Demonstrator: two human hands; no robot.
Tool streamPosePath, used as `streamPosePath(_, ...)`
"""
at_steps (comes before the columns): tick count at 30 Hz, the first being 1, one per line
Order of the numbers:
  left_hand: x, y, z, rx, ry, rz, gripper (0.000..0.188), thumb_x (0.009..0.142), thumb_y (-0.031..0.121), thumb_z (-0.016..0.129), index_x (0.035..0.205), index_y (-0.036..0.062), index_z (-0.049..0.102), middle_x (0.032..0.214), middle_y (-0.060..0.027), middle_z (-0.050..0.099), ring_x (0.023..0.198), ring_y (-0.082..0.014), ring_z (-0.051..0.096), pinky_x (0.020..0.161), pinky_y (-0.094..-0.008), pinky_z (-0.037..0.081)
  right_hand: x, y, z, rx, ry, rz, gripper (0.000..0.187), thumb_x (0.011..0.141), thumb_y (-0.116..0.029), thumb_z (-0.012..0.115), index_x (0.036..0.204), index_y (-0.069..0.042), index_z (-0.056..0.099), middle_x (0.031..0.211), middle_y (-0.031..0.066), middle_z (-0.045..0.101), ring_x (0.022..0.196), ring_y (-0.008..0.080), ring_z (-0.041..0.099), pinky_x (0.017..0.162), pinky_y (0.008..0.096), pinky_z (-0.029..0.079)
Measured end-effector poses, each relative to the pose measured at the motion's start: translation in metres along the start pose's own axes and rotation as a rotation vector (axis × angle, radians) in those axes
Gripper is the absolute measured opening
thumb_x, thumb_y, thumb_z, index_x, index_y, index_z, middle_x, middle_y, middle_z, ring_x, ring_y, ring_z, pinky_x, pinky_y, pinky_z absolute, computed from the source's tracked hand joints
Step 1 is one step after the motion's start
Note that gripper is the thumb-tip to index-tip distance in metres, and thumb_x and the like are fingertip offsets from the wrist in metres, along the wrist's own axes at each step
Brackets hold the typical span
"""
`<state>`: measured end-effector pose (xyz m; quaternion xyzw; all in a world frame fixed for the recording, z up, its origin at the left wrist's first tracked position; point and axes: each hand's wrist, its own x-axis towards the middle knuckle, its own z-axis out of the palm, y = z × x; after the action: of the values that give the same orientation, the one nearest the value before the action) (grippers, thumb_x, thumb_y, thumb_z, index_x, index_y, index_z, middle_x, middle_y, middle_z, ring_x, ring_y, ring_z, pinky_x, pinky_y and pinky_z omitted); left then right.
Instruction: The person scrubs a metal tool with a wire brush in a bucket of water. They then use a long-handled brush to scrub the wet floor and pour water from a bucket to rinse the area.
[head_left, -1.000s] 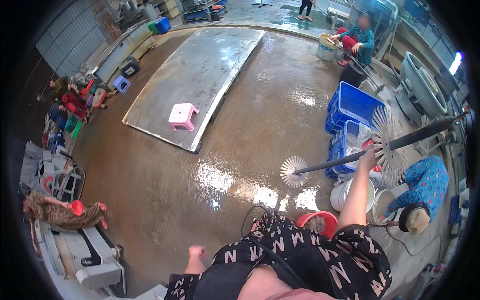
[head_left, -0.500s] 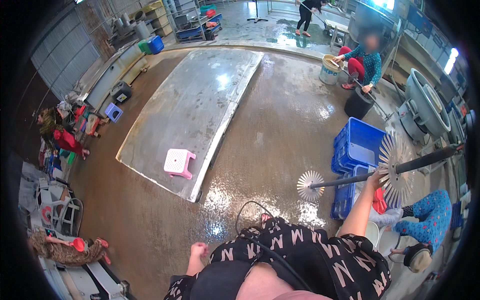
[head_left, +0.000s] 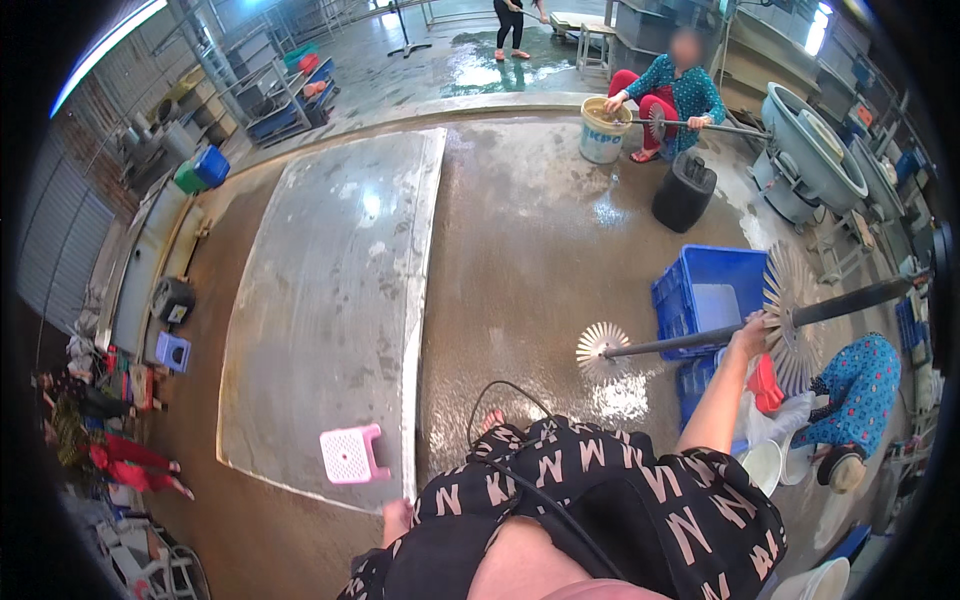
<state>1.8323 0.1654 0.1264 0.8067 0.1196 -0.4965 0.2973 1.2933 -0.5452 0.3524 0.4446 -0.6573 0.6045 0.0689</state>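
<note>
My right hand [head_left: 748, 337] is wrapped round a long dark rod [head_left: 665, 346], which reaches out level across my right side. On the rod sit round metal discs with slotted, petal-like edges: a small one [head_left: 601, 351] towards its left end and a large one [head_left: 792, 365] just right of my hand. Low at my left side, my left hand [head_left: 398, 518] hangs by my black patterned shirt; its fingers are too hidden to read. Ahead of it, a pink plastic stool [head_left: 348, 456] stands on a low grey slab [head_left: 320, 260]. A dark cable [head_left: 480, 405] loops in front of me.
Blue crates [head_left: 690, 290] stand below the rod. At the far right a crouching person [head_left: 690, 95] holds a similar disc rod over a bucket [head_left: 603, 140], near a black jerrycan [head_left: 684, 190]. Another person [head_left: 855, 395] bends close on my right. The brown floor [head_left: 530, 230] looks wet.
My view has turned, so the slab and stool appear steeper and lower. My right hand keeps its hold on the rod. The crouching person's rod has swung up from sloping to nearly level.
</note>
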Motion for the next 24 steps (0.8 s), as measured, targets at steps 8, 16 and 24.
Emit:
streamPosePath(8,0.133,0.488,0.000,-0.089,0.107,0.546,0.008,0.085,0.009,0.058,0.091,0.0051,0.060,0.076,-0.0062,0.063,0.060,-0.0199,0.064,0.050,-0.0320,0.052,0.021,-0.079,0.107,-0.261,0.273,-0.362,0.022,0.092,-0.020,0.046,0.075,-0.007,0.050,0.058,-0.0001,0.047,0.047,0.0106,0.044,0.043,0.0265,0.035)
streamPosePath(16,0.208,0.636,0.115,-0.093,-0.110,0.371,0.016,0.081,0.009,0.065,0.095,0.0047,0.058,0.072,-0.0078,0.063,0.054,-0.0220,0.064,0.043,-0.0308,0.049,0.053,-0.123,0.290,-0.230,0.301,-0.202,0.016,0.089,-0.015,0.048,0.076,-0.006,0.049,0.056,-0.0002,0.044,0.044,0.0101,0.041,0.039,0.0248,0.032)
streamPosePath(24,0.245,0.799,0.206,-0.004,-0.227,0.098,0.024,0.083,0.016,0.068,0.102,0.0062,0.056,0.076,-0.0076,0.062,0.058,-0.0225,0.064,0.046,-0.0333,0.051,0.109,-0.155,0.415,0.049,0.403,0.332,0.012,0.089,-0.015,0.052,0.088,-0.004,0.056,0.074,0.0072,0.056,0.066,0.0202,0.053,0.061,0.0356,0.041)
